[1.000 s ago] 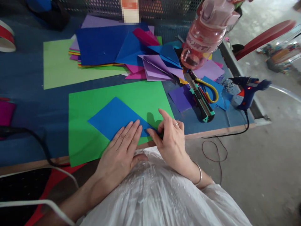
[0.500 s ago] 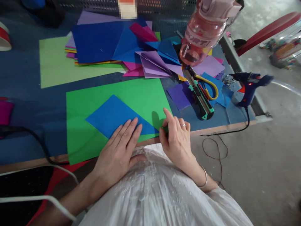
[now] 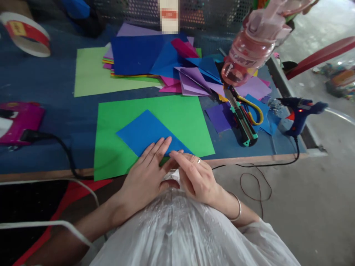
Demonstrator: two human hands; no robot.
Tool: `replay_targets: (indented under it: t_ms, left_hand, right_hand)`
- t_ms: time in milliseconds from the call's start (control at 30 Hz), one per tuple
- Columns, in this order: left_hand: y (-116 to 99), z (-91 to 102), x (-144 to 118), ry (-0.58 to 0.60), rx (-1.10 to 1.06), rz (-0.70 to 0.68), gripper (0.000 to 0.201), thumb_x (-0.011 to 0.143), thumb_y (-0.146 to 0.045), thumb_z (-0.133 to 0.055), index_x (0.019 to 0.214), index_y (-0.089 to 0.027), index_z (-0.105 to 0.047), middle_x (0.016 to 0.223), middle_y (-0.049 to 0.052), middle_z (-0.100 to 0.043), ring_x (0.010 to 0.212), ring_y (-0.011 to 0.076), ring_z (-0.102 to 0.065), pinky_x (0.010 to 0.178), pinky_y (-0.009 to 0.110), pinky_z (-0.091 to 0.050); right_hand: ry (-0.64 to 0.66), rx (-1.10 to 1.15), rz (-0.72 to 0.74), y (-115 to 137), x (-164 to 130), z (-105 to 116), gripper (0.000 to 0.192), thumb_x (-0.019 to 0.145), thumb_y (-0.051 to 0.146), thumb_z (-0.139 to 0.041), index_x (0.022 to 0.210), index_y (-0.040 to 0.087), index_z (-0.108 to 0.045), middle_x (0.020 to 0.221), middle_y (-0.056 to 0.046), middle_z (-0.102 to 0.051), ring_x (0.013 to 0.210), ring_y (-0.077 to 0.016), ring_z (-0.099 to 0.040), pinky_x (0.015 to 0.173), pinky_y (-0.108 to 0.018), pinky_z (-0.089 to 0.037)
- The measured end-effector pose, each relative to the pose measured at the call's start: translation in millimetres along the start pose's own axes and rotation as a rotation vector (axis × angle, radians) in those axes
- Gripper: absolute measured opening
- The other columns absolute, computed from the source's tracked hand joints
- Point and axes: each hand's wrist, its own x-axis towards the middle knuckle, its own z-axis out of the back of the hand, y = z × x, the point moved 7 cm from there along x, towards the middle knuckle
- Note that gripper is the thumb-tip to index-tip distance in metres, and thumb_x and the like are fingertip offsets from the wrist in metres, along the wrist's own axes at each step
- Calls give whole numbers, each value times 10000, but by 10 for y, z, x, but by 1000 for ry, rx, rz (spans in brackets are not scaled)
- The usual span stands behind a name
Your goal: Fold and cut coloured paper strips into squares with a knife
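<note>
Two hands work at the table edge: one left hand (image 3: 144,173) and one right hand (image 3: 195,177), with one ring and one bangle (image 3: 237,208) on the right. One blue sheet (image 3: 145,131) lies on one large green sheet (image 3: 180,118). One pale green sheet (image 3: 88,74) sits behind, beside one mixed stack of papers (image 3: 138,55). There is one bottle (image 3: 249,48), one cutter (image 3: 242,123), one pair of scissors (image 3: 253,111), one glue gun (image 3: 301,112), one tape roll (image 3: 26,33).

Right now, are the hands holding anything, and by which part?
Nothing is lifted. The left hand lies flat on the blue paper at its near edge, and the right hand presses fingertips on the same edge beside it.
</note>
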Motion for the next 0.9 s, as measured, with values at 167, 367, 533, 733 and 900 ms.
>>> replay_targets:
  t_ms: [167,367,533,733,900]
  left_hand:
    - [-48,50,23,-36,-1,0,801,1012,-664,-508,1598,-122,-450,1694,270,-367,1569,388,-401,1263,506,-385]
    - [-87,75,26,-32,104,-25,876,973,-696,-544,1574,-63,-466,1654,297,-418,1547,402,-432,1257,501,-385]
    - [-75,80,21,-16,97,-47,695,1089,-578,-417,1568,-79,-478,1658,159,-482,1564,281,-424,1308,445,-319]
    - [-25,151,-49,-50,69,-69,629,1109,-514,-412,1526,-58,-526,1614,163,-533,1544,269,-460,1298,439,-354]
    - [106,232,-245,-54,89,-31,642,1113,-466,-427,1611,-62,-422,1581,169,-562,1512,297,-504,1290,468,-374]
  right_hand:
    - [-24,-43,53,-30,-73,-87,721,1028,86,-480,1702,105,-224,1333,-161,-751,1345,-255,-667,1057,-396,-634]
    - [33,-100,43,-61,-74,-65,716,1026,62,-522,1692,112,-266,1366,-158,-738,1348,-241,-666,1073,-346,-622]
    - [110,-145,75,-29,-19,-71,739,1039,100,-560,1703,143,-239,1343,-135,-754,1311,-242,-691,1066,-344,-625]
    - [108,-132,78,-30,16,-64,708,1026,101,-585,1682,147,-322,1299,-129,-776,1280,-247,-712,1062,-346,-632]
    - [120,-150,104,-10,19,-73,672,1008,105,-625,1643,103,-402,1233,-137,-798,1235,-250,-737,1061,-347,-634]
